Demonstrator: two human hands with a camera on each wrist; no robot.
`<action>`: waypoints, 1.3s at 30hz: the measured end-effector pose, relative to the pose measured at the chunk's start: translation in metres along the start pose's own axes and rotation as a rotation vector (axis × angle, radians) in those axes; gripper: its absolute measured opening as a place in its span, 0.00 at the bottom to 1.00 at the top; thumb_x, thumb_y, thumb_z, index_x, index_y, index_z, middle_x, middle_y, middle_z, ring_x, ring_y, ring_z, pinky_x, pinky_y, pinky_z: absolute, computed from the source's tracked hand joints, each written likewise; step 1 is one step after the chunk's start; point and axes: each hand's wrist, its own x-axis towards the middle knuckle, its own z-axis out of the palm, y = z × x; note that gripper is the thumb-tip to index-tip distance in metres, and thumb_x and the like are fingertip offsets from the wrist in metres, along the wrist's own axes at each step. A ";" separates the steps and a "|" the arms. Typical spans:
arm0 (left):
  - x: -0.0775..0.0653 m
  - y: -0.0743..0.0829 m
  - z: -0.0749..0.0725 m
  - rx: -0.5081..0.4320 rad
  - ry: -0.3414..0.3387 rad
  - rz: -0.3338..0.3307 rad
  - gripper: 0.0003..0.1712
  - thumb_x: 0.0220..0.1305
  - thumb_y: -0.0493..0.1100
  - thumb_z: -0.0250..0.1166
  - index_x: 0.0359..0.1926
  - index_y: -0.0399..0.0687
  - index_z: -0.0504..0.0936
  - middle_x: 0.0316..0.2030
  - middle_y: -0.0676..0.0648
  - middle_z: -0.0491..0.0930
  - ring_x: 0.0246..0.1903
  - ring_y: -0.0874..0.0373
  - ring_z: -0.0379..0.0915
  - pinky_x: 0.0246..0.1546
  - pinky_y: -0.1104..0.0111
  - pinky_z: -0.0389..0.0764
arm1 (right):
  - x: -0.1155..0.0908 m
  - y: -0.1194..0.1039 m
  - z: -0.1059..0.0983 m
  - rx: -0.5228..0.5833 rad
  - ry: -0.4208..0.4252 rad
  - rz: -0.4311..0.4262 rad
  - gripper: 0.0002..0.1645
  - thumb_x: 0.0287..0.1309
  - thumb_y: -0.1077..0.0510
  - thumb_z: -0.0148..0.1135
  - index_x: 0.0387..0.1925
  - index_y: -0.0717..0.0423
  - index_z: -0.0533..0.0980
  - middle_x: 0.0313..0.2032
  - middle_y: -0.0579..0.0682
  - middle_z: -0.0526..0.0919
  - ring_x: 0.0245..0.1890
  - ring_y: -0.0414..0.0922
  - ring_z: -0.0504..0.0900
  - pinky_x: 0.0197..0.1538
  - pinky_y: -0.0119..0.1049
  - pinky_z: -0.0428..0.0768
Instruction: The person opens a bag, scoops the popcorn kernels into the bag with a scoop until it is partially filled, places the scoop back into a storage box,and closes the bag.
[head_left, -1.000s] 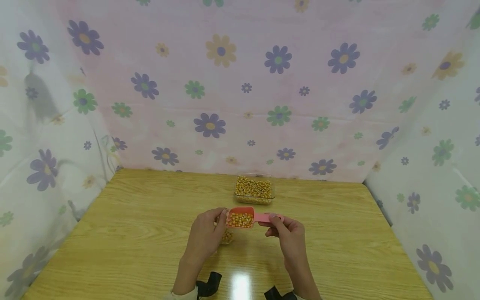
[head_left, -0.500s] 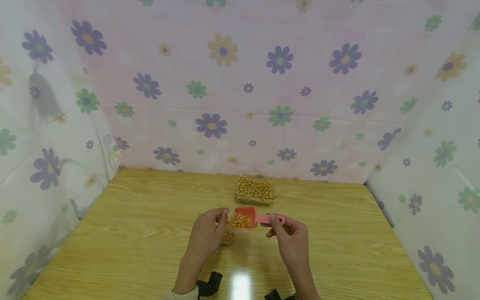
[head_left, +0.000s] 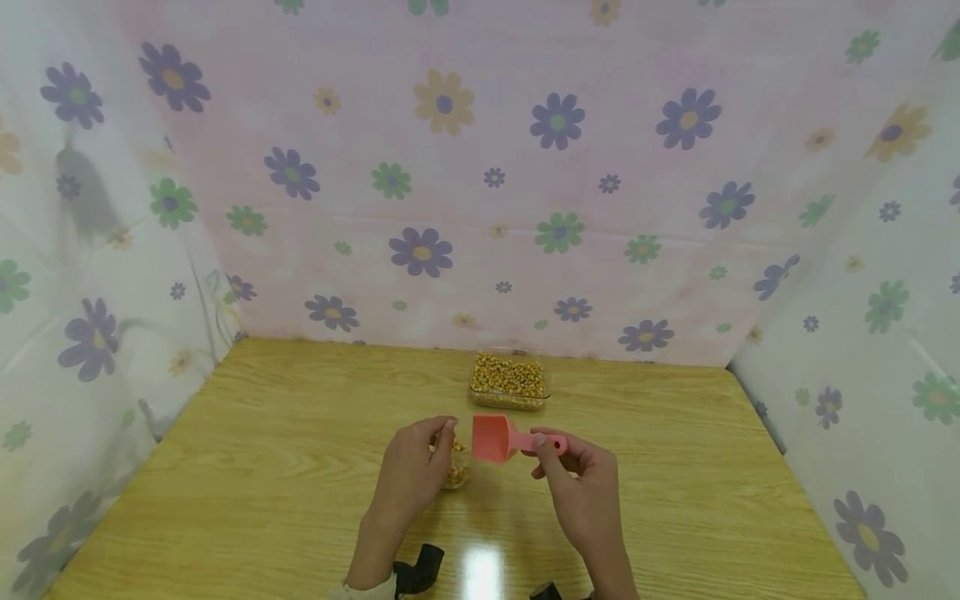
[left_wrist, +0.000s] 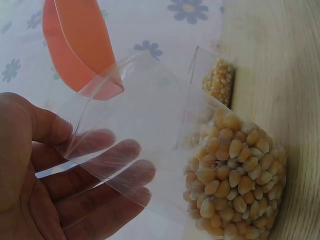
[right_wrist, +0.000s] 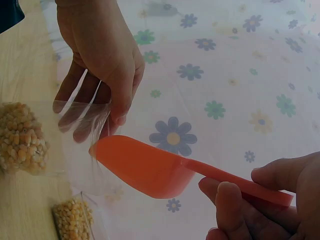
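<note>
My left hand (head_left: 412,467) pinches the mouth of a clear plastic bag (left_wrist: 150,115) between thumb and forefinger, its other fingers spread behind the film. Corn kernels (left_wrist: 235,185) fill the bag's bottom, which sits low over the tabletop; in the head view the hand hides much of it. By its handle, my right hand (head_left: 588,483) grips a pink-red plastic scoop (head_left: 491,439). The scoop's bowl tilts toward the bag, its lip at the bag's opening in the right wrist view (right_wrist: 95,150). From the head view, no kernels show in the bowl.
Beyond the hands, a clear rectangular container (head_left: 510,404) of corn kernels stands toward the back of the wooden table (head_left: 300,433). Flower-printed cloth (head_left: 480,208) hangs behind the table and along both sides.
The kernels in the scoop have slid out to the left into the bag, leaving the visible bowl bare. The scoop has tipped leftward and shifted slightly right; the left hand stays in place.
</note>
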 end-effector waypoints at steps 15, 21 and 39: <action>0.003 -0.002 -0.001 -0.027 -0.009 0.003 0.16 0.78 0.41 0.55 0.50 0.38 0.88 0.34 0.44 0.88 0.31 0.58 0.82 0.35 0.61 0.82 | 0.001 -0.005 -0.002 -0.001 -0.011 -0.028 0.13 0.69 0.57 0.64 0.44 0.63 0.87 0.35 0.56 0.90 0.26 0.42 0.84 0.19 0.33 0.72; 0.003 -0.004 0.000 -0.035 -0.007 0.000 0.17 0.78 0.42 0.55 0.50 0.38 0.88 0.35 0.44 0.88 0.32 0.59 0.82 0.33 0.65 0.81 | -0.001 -0.007 -0.002 -0.006 -0.016 -0.023 0.13 0.69 0.57 0.64 0.42 0.63 0.87 0.35 0.56 0.90 0.27 0.42 0.84 0.20 0.32 0.73; -0.001 -0.008 0.002 -0.035 -0.007 -0.008 0.18 0.79 0.44 0.54 0.51 0.40 0.88 0.35 0.45 0.88 0.34 0.57 0.84 0.34 0.64 0.82 | 0.005 0.018 -0.023 -0.052 0.168 -0.129 0.10 0.68 0.61 0.64 0.41 0.63 0.88 0.28 0.51 0.89 0.25 0.39 0.84 0.12 0.28 0.60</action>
